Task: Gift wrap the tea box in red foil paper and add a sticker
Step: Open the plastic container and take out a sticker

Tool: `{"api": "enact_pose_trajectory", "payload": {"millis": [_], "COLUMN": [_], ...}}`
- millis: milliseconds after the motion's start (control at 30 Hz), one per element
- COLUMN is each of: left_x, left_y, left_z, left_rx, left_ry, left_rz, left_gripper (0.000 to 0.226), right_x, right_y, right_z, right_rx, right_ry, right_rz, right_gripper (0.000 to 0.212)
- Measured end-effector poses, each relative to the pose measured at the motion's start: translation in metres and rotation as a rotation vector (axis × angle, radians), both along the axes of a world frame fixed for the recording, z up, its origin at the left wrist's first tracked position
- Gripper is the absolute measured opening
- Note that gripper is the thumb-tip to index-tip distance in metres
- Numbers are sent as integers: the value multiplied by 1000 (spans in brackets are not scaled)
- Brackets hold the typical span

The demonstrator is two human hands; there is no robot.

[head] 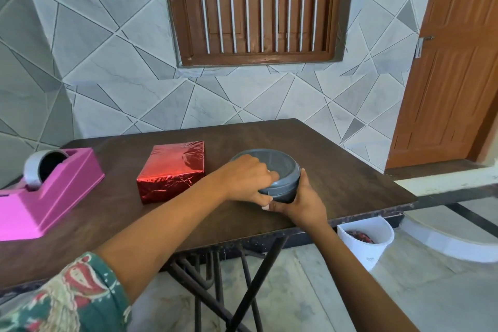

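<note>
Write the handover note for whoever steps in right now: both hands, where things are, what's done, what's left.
Left hand: gripping the lid of the grey container.
Right hand: steadying the container's side.
Wrapped box: in red foil, on the table, left of the container, untouched.
Tape dispenser: far left.
Done: wrapping.
Left: no sticker visible on the box; container contents can't be seen.

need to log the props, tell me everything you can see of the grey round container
The grey round container is a low tub, seemingly plastic, with a lid whose centre looks clear. It stands upright near the front edge of the dark wooden table, right of the red wrapped box. The left hand grips its lid and the right hand holds its side.
</note>
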State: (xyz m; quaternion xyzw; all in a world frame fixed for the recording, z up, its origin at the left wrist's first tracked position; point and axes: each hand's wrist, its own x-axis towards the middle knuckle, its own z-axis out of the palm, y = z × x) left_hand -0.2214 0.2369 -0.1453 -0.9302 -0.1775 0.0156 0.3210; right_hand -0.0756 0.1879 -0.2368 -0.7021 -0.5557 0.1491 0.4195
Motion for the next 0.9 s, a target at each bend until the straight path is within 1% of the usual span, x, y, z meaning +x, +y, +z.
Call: {"api": "enact_pose_trajectory", "payload": {"millis": [167, 333, 467, 600, 700, 800, 900], "left_x": [6, 6, 3, 5, 13, 20, 25], "left_y": [0, 3, 3, 3, -5, -19, -26], "left_z": [-1, -3, -7, -5, -2, -4, -4], "left_rx": [54, 45, 0, 45, 58, -50, -90], "left_ry": [63, 18, 38, 32, 48, -40, -63], "left_rz": [-26, -52, -59, -61, 33, 216, 332], "left_gripper": [37, 41, 41, 41, 38, 53, 51], "right_x": [5, 8, 9, 8, 7, 4, 2], "right_y": [0, 0, 0, -1, 0, 0, 0], "right_z": [3, 7, 7, 6, 5, 2, 1], "right_rx": [-43, -54, -64, -70, -66, -65, -95], "right_ry": [-18, 8, 11, 13, -1, -49, -80], "right_rz": [14, 38, 45, 56, 26, -6, -10], "right_gripper": [130, 131, 130, 131, 135, 137, 139]}}
